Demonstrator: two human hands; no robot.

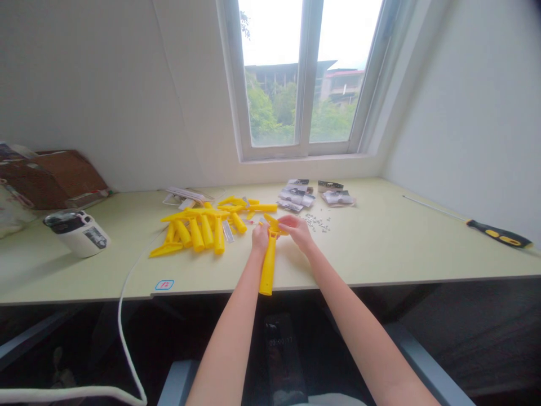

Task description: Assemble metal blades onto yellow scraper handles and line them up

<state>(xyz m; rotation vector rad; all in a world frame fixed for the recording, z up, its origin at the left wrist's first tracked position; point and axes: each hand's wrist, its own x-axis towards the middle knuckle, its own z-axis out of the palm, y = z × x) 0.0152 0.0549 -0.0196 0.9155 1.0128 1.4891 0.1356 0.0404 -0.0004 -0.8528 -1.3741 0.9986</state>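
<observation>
Near the table's front edge, a yellow plastic scraper handle (267,265) is held between my hands, its grip pointing towards me and its wide head away. My left hand (260,238) is closed around it just below the head, on the left side. Fingers of my right hand (297,230) are closed on the right part of the head; any small piece between them is too small to make out. Just beyond my right hand lie several small silver metal pieces (319,223). Left of my hands is a pile of similar yellow handles (196,234).
Grey-and-white packets (295,194) and another packet stack (338,197) lie below the window. A long screwdriver (499,232) rests at the right. On the left stand a white cup (80,234) and a cardboard box (63,177). A white cable (122,316) hangs over the front edge.
</observation>
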